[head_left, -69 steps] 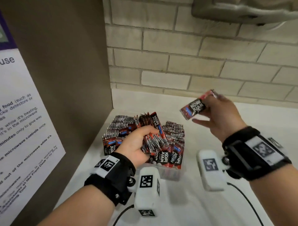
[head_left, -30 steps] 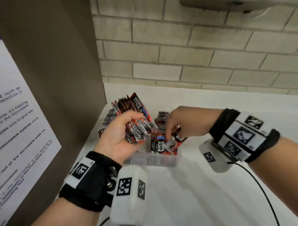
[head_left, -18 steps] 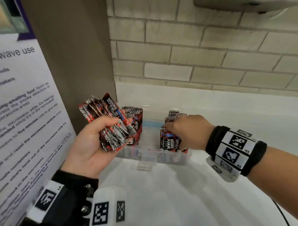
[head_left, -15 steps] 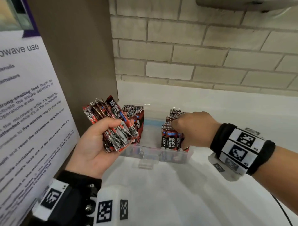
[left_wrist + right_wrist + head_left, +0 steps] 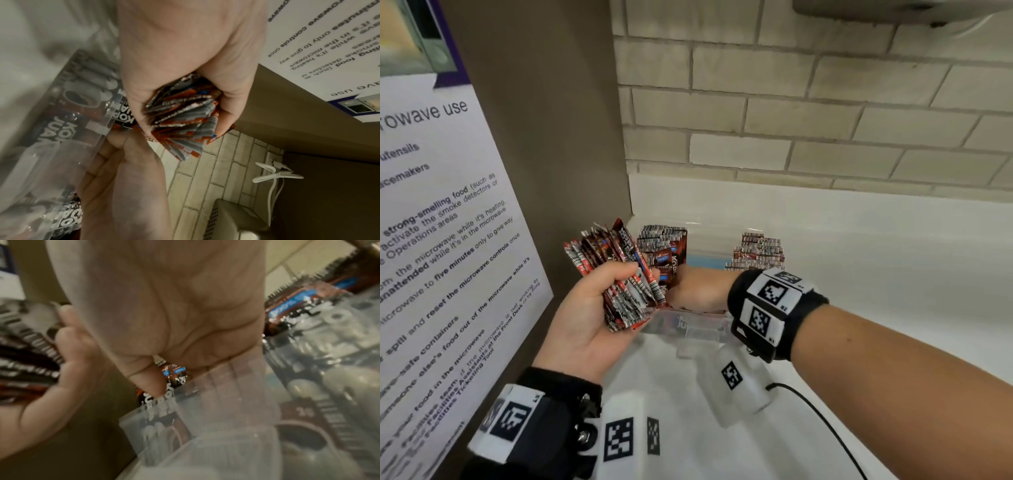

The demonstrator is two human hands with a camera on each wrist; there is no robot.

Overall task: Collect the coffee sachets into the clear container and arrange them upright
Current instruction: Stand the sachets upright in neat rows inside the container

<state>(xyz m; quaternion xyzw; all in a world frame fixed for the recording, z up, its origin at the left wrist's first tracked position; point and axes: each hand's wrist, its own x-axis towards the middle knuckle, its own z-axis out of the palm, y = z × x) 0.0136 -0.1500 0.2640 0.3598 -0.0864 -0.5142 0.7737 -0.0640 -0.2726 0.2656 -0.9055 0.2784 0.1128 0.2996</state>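
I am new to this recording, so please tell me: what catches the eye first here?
The left hand grips a fanned bundle of red-and-black coffee sachets beside the poster. Behind it, the clear plastic container on the white counter holds upright sachet rows, and the right hand reaches into its left side.

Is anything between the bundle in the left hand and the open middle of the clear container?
Yes. The right hand reaches across into the clear plastic container, beside the left stack of red-and-black coffee sachets, right next to the fanned bundle of sachets gripped by the left hand. The gap farther right looks free.
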